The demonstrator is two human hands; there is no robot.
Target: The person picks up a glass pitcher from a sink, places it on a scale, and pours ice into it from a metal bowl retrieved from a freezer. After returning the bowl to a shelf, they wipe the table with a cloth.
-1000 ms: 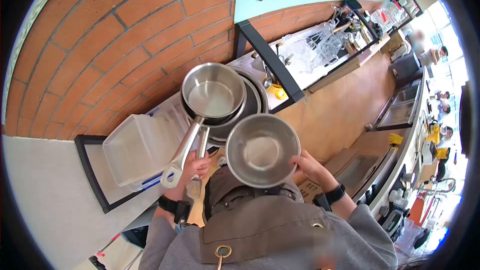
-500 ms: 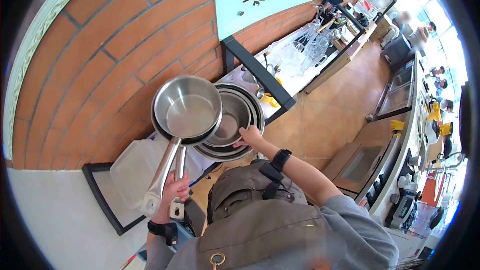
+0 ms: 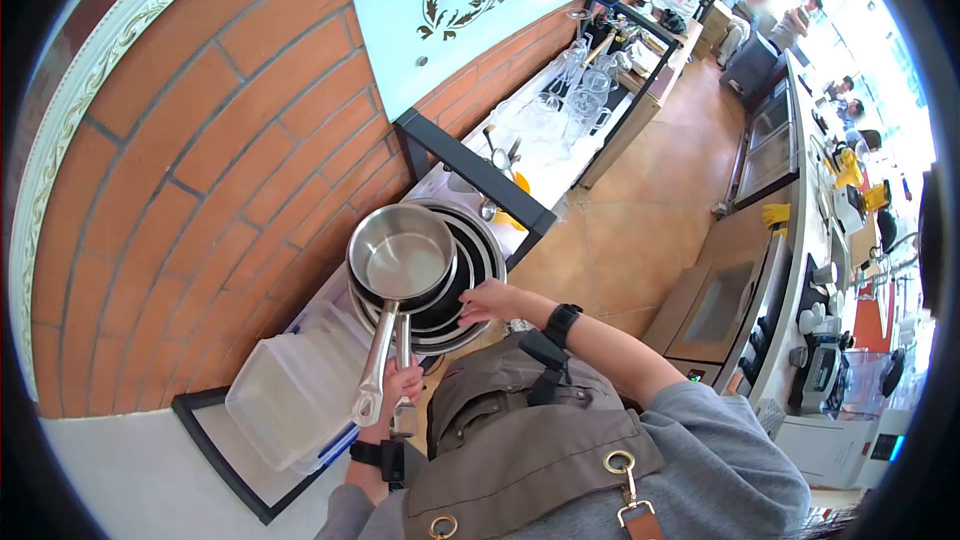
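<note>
Two long-handled steel saucepans (image 3: 402, 250) are stacked together, the smaller on top. My left hand (image 3: 403, 381) is closed around the lower pan's handle (image 3: 404, 336), while the upper pan's handle (image 3: 374, 365) runs alongside it. The pans overlap a nest of round steel bowls (image 3: 480, 240) with dark insides. At the near right side of this nest, my right hand (image 3: 487, 302) reaches in over the rims. Its thumb and fingers are apart, with the fingertips beside the inner rims. Part of the nest is hidden beneath the pans.
Clear plastic containers (image 3: 290, 390) stand left of the pans. Behind the black shelf frame (image 3: 480, 175) are glass jugs (image 3: 590, 90) and utensils. A brick wall (image 3: 200, 210) rises on the left. An oven (image 3: 725, 310) and a long counter line the right; people sit farther back.
The view has shifted, and the stacked saucepans now sit lower over the nest. The shiny inner bowl that my right hand held by its rim no longer shows there; dark bowl insides do.
</note>
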